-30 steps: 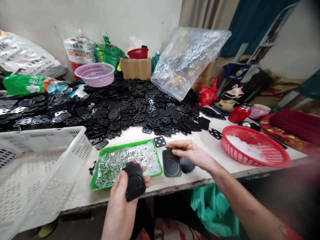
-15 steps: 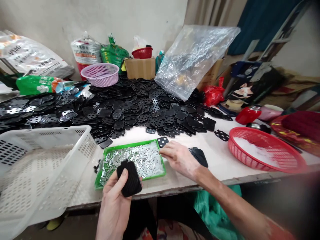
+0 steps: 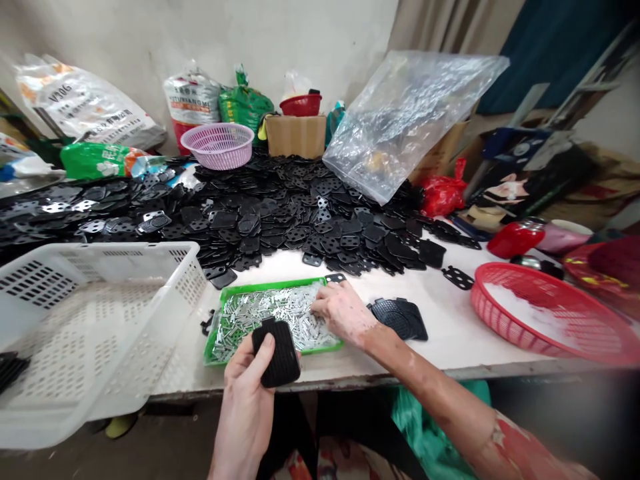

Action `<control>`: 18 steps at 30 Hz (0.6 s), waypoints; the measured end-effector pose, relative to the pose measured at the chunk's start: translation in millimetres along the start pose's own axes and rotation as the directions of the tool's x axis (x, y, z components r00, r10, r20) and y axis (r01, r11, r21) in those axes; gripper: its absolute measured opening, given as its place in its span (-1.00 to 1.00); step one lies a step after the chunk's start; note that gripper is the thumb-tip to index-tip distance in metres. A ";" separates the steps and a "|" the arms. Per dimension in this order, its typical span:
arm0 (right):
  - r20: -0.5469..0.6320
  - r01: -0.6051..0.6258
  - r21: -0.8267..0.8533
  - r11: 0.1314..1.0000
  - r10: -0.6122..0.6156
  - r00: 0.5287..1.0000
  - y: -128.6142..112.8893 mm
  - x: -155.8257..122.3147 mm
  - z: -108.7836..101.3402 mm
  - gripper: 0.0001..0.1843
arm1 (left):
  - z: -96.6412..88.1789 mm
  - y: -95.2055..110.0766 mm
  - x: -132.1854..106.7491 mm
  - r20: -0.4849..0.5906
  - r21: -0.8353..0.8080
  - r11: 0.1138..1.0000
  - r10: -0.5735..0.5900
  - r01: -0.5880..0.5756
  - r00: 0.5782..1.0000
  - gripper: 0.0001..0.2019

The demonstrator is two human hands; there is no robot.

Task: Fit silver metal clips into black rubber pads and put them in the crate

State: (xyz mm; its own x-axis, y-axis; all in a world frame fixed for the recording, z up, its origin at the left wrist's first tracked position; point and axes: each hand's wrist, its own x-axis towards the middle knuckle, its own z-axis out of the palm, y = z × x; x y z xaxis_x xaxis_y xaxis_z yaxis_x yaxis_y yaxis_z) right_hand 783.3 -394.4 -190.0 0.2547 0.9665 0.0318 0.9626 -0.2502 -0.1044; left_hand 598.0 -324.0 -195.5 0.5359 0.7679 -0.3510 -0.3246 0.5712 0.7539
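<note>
Left hand (image 3: 250, 380): pinches black ribbed pad (image 3: 280, 359), near side of green tray (image 3: 250, 289).
Right hand (image 3: 347, 313): fingers bunched at tray's metal pins (image 3: 265, 312); cannot tell whether gripping any.
Surface (image 3: 445, 343), right: overlapping black pads (image 3: 400, 320).
Beyond: heaped black plates (image 3: 280, 213).

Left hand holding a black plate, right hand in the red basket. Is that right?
Not quite: the head view shows the right hand at the green tray of metal pieces instead. The left hand does hold a black plate.
</note>
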 end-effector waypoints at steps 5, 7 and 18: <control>-0.272 0.027 0.405 0.914 0.093 0.958 -5.1 -0.5 -0.8 -0.82 | 0.2 -2.2 1.2 0.013 0.036 0.999 0.002 -0.003 1.000 -0.75; -0.299 0.080 0.728 0.681 0.210 0.931 -14.3 -0.9 -5.1 -0.83 | 2.4 -5.0 2.0 0.041 0.045 0.999 0.008 -0.010 0.999 -0.77; -0.422 0.283 0.812 0.510 0.180 0.889 -36.0 -11.2 -10.7 -0.80 | 9.2 -17.2 3.1 0.140 0.174 0.980 0.070 -0.094 0.988 -0.80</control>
State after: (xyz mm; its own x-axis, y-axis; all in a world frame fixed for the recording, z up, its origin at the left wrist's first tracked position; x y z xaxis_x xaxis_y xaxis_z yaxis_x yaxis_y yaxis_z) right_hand 746.8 -396.8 -175.9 0.4384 0.7896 0.4293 0.4878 0.1921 -0.8516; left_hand 612.4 -334.1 -204.4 0.6154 0.7579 -0.2165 -0.2326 0.4370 0.8688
